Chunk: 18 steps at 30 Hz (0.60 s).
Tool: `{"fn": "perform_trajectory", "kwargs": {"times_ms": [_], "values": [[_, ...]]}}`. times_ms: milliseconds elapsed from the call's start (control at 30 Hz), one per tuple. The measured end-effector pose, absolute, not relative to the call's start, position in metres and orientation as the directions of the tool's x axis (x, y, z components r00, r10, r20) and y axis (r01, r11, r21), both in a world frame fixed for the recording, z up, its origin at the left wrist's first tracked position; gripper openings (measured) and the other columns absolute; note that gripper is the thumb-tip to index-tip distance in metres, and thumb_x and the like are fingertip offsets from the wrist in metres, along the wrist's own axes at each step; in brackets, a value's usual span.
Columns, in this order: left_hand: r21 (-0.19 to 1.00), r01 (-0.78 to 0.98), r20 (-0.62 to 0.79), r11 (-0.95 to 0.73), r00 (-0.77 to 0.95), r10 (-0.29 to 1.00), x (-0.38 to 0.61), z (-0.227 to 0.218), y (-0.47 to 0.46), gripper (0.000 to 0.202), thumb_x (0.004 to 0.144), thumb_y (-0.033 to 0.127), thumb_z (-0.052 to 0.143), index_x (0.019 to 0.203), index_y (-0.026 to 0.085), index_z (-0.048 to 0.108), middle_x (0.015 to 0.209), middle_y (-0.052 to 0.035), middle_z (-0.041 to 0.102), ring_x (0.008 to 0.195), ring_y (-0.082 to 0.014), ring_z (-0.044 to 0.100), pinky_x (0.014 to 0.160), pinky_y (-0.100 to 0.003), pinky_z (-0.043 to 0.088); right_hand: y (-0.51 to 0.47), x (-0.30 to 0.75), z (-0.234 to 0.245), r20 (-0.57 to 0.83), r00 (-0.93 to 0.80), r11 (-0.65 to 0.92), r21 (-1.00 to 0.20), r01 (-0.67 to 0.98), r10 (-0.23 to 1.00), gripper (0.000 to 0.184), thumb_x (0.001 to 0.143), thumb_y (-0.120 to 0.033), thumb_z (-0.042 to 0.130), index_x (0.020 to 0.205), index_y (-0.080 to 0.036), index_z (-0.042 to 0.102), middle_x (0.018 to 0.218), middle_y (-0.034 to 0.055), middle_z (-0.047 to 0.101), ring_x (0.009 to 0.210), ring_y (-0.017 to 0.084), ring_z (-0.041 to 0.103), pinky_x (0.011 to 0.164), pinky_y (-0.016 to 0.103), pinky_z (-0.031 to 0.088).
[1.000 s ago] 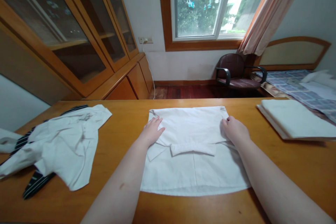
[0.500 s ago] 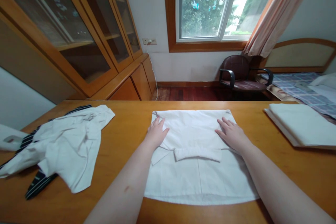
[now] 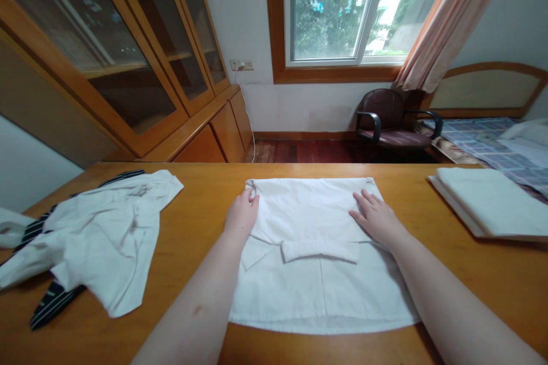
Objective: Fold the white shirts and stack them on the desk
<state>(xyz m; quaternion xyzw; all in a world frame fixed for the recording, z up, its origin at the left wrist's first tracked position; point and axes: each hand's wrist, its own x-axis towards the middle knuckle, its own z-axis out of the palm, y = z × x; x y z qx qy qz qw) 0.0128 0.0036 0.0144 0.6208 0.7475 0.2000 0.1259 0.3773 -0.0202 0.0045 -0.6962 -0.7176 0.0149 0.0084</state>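
Observation:
A white shirt point(image 3: 317, 274), partly folded with its collar showing across the middle, lies flat on the wooden table point(image 3: 205, 194) in front of me. My left hand point(image 3: 240, 215) sits at the shirt's far left edge with its fingers curled round the cloth there. My right hand point(image 3: 374, 215) lies flat on the upper right part of the shirt, fingers stretched out and slightly spread.
A crumpled white shirt point(image 3: 103, 234) over a dark striped tie point(image 3: 49, 299) lies at the left of the table. A folded white pile point(image 3: 492, 199) sits at the right edge. Beyond the table are a wooden cabinet point(image 3: 128, 57), a dark armchair point(image 3: 391, 122), a window and a bed.
My left hand went from lying flat on the shirt to curling round its left edge. My right hand flattened out on the cloth and has stayed there.

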Motion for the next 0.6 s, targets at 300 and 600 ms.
{"fn": "perform_trajectory", "kwargs": {"times_ms": [300,600], "values": [[0.364,0.891,-0.053,0.271,-0.271,0.961,0.01,0.017,0.002,0.038,0.084,0.03,0.045,0.12,0.019,0.047,0.098,-0.0122,0.068,0.09,-0.0288,0.064,0.072,-0.036,0.047,-0.021,0.377,0.006,-0.023,0.013,-0.014,-0.039,0.999,1.0,0.06,0.089,-0.051,0.039,0.139,-0.017,0.041,0.147,0.0145,0.034,0.132,0.031,0.034,0.106,0.044,0.029],[0.328,0.911,0.04,0.25,-0.278,0.96,0.007,0.028,-0.003,0.048,0.083,0.038,0.044,0.123,0.014,0.049,0.116,-0.0192,0.06,0.103,-0.0328,0.059,0.082,-0.041,0.046,-0.025,0.372,0.006,0.082,0.078,-0.072,-0.073,0.995,0.994,0.061,0.088,-0.051,0.043,0.137,-0.015,0.041,0.148,0.0162,0.031,0.133,0.031,0.032,0.105,0.044,0.028]]}}
